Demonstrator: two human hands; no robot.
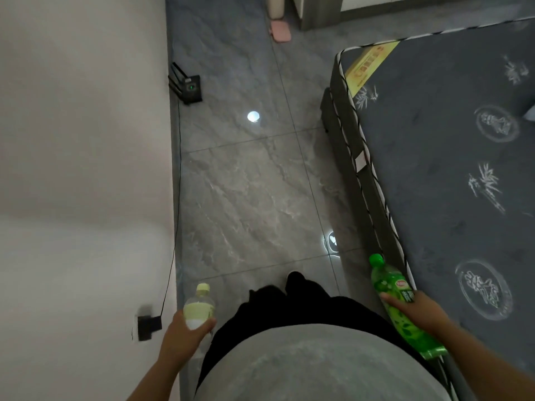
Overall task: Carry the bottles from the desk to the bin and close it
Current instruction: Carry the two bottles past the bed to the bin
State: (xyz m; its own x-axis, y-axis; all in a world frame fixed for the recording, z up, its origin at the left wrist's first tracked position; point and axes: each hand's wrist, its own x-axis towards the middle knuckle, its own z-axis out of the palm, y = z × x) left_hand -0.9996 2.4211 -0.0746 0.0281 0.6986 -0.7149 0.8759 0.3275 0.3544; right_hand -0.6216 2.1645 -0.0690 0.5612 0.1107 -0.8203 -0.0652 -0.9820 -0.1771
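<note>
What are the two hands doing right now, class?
Left hand: closed around the clear bottle.
Right hand: closed around the green bottle.

The lower part of the clear bottle [199, 308] is hidden inside the left hand [182, 334], so its base does not show. The right hand [419, 311] covers the middle of the green bottle [401, 305] and part of its label; the print there is too small to read. The mattress [451, 169] runs off the right edge. The pale container [275, 7] at the top is cut off by the edge, and what it is cannot be told. Both forearms leave the bottom edge.
</note>
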